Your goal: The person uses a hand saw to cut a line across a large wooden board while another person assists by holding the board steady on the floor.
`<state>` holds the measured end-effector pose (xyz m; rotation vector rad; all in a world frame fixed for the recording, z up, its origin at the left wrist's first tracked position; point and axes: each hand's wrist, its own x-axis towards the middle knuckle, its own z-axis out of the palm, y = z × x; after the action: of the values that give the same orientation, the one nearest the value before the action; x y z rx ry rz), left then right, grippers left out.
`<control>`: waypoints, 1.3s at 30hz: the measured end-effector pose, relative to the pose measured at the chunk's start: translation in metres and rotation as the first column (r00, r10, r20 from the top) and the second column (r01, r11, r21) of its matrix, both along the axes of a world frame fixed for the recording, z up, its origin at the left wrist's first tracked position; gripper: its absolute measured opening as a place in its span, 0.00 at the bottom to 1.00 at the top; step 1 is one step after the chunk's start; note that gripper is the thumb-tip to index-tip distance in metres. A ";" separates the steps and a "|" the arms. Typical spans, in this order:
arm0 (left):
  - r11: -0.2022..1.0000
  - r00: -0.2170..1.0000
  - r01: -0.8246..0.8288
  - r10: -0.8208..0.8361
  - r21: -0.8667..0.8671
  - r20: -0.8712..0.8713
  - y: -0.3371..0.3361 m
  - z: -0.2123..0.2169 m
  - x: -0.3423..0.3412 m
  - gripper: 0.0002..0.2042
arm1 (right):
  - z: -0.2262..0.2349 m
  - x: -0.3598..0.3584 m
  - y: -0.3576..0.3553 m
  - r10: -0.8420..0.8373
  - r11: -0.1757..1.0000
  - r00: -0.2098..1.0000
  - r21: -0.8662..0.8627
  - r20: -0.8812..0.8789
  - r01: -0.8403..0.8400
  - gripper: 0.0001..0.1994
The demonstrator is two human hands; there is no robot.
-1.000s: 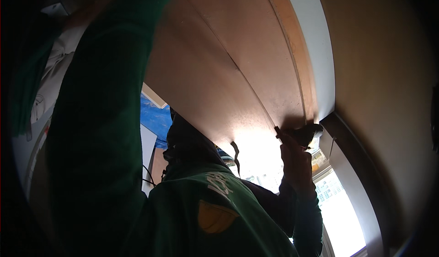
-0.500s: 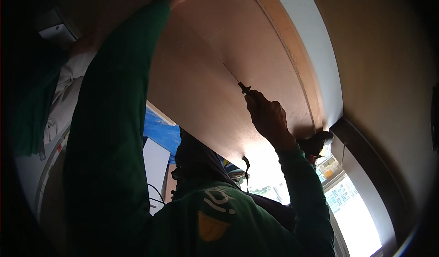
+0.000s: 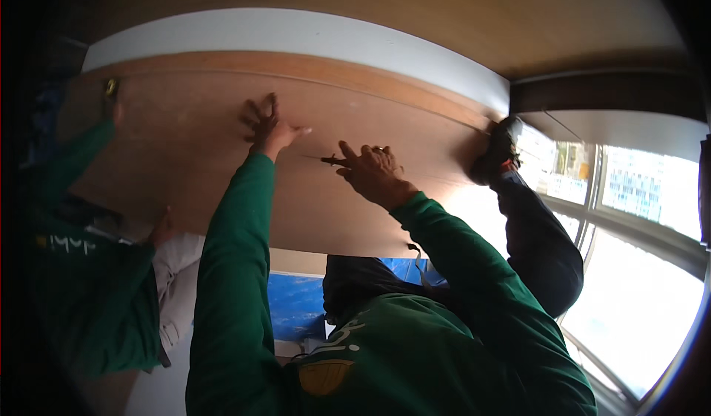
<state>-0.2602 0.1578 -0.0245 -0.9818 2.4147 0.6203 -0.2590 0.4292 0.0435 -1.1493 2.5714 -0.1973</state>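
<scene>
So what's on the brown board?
Over the board: your left hand, right hand holding a dark pointed tool, and a co-worker's hand far left. At the right end: a black shoe. Whatever they cover is hidden.

Green long-sleeved sweatshirt [image 3: 415,338], ochre patch [image 3: 324,376], dark trousers [image 3: 539,249].

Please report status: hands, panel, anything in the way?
Left hand spread open over brown panel. Right hand holds dark slim tool. Possibly in the way: dark shoe at right, co-worker's hand at left.

Daylight floods through a framed window [image 3: 638,231] at right, buildings [image 3: 638,186] visible outside; blue sheeting [image 3: 296,305] lies below, a shadowed brown surface [image 3: 429,8] above.
</scene>
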 end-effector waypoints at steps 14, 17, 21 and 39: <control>0.975 0.977 0.207 -0.202 -0.084 0.061 -0.022 -0.087 0.003 0.77 | 0.248 0.158 0.150 -0.529 0.650 0.675 -0.266 0.514 0.712 0.19; 0.986 0.988 0.157 -0.157 -0.057 0.003 -0.030 -0.096 -0.001 0.79 | 0.280 0.185 0.158 -0.569 0.600 0.612 -0.232 0.549 0.766 0.19; 0.973 0.978 0.210 -0.211 -0.099 0.004 -0.035 -0.109 0.001 0.80 | 0.313 0.211 0.159 -0.456 0.556 0.532 -0.238 0.714 0.797 0.22; 0.949 0.964 0.251 -0.228 -0.191 0.137 -0.019 -0.091 0.004 0.77 | 0.174 0.155 0.158 -0.625 0.780 0.650 0.340 0.432 0.525 0.24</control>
<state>-0.2566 0.1392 -0.1154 -0.7601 2.4799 0.2244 -0.1036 0.5872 0.2172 -0.1102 2.2832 -0.3511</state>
